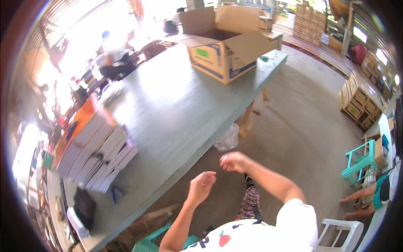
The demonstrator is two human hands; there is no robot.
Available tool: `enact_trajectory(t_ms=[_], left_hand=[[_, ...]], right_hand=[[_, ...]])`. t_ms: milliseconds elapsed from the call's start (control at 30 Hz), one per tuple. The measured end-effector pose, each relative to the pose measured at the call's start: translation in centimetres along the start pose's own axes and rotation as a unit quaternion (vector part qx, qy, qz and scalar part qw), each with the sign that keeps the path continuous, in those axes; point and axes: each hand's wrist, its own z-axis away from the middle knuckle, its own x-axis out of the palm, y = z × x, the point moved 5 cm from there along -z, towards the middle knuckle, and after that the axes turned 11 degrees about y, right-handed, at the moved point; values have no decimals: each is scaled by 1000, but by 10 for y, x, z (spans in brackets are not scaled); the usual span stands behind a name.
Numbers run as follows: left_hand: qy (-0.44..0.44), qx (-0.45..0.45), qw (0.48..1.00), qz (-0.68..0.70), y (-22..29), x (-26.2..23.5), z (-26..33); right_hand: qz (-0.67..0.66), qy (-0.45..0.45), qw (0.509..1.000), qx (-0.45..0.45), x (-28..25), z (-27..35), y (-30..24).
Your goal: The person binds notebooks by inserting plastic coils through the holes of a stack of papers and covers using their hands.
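Left hand (202, 185) and right hand (233, 162) are hovering, fingers loosely curled and empty, the carton (207, 62) already open, books (93, 149) still stacked outside.

Open-topped brown cardboard box (206, 61), upright, and stacked books (98, 145) toward opposite ends of a grey-green table (176, 105)

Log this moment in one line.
left hand: nothing visibly held | right hand: nothing visibly held | box: open, on table | books: stacked on table
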Motion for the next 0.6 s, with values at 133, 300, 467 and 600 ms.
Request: enact_trajectory(t_ms=[133, 300, 467, 600], left_hand=[[59, 31, 996, -50, -9, 73, -122], [210, 70, 956, -192, -41, 123, -250], [228, 114, 873, -415, -28, 157, -306], [218, 102, 865, -441, -14, 191, -335]], right_hand=[[-50, 347, 922, -165, -241, -36, -168], [105, 454, 824, -323, -364, -119, -324], [449, 560, 580, -384, -467, -231, -409], [512, 592, 423, -457, -557, -272, -471]])
